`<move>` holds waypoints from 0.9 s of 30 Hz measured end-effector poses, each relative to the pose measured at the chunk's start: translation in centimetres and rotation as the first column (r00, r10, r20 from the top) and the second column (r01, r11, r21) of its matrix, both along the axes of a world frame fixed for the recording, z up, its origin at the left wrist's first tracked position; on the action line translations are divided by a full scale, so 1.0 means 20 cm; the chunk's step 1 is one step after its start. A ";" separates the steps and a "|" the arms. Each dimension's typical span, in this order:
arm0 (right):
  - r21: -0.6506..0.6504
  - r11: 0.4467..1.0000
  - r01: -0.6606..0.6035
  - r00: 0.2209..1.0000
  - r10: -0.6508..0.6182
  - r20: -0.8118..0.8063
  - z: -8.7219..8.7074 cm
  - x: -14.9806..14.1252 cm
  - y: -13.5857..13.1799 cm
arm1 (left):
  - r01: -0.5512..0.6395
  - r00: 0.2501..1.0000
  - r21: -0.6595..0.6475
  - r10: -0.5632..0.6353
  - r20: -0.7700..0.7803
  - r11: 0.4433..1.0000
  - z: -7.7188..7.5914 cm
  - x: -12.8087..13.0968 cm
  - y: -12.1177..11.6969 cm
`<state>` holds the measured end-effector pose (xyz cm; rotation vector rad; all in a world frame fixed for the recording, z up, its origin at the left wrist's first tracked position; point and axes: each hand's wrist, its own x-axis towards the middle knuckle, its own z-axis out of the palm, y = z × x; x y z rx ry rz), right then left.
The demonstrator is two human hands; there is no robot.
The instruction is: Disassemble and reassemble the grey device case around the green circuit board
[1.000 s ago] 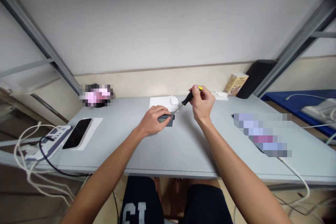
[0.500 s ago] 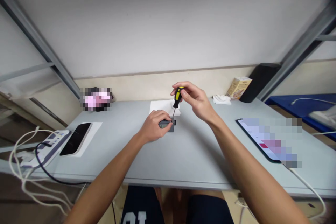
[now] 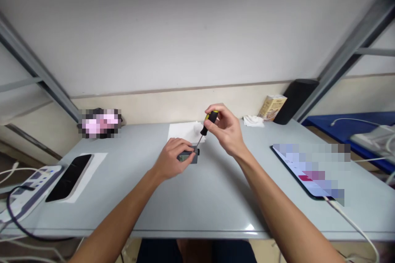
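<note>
My left hand [image 3: 174,158] grips a small grey box-shaped device [image 3: 193,158] on the desk, its fingers over the top and its thumb along the near side. A greenish panel shows partly under the fingers, and a black knob-like part sticks out at the device's right end. In my right hand [image 3: 226,129] is a black and yellow screwdriver [image 3: 204,130], pinched by the handle and tilted. Its metal shaft runs down to the top of the device beside my left fingertips. The exact spot where the tip meets it is too small to make out.
White paper [image 3: 179,131] lies behind the hands. To the left are a phone [image 3: 69,177] on paper and a power strip [image 3: 29,189] with cables. A lit tablet [image 3: 296,168] with a cable lies right; crumpled tissue [image 3: 253,121], a carton [image 3: 272,107] and a black speaker-like object [image 3: 296,100] stand behind.
The screwdriver leans further to the right at the handle, and my right fingers have turned around it. My left hand still holds the device. The whole view has shifted slightly.
</note>
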<state>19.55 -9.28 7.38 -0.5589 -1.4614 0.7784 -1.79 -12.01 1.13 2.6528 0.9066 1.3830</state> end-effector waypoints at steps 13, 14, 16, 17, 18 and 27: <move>-0.044 0.998 -0.046 0.998 0.044 -0.053 -0.02 -0.01 0.00 | -0.044 0.998 0.000 0.044 -0.051 0.999 0.01 0.00 0.00; -0.052 0.996 -0.077 0.995 0.074 -0.066 -0.02 -0.01 -0.01 | -0.056 0.997 0.002 0.056 -0.055 0.998 0.01 0.00 0.00; -0.069 0.989 -0.134 0.988 0.128 -0.082 -0.02 -0.02 -0.01 | -0.069 0.996 0.006 0.069 -0.058 0.998 0.01 0.00 -0.01; -0.073 0.987 -0.145 0.987 0.139 -0.087 -0.02 -0.02 -0.02 | -0.072 0.996 0.008 0.072 -0.056 0.997 0.02 0.00 -0.01; -0.073 0.986 -0.147 0.986 0.140 -0.090 -0.02 -0.02 -0.02 | -0.074 0.996 0.007 0.074 -0.054 0.997 0.02 0.00 -0.01; -0.057 0.995 -0.080 0.985 0.070 -0.157 -0.03 -0.01 0.00 | -0.108 0.994 -0.008 0.108 -0.036 0.994 0.02 0.01 -0.01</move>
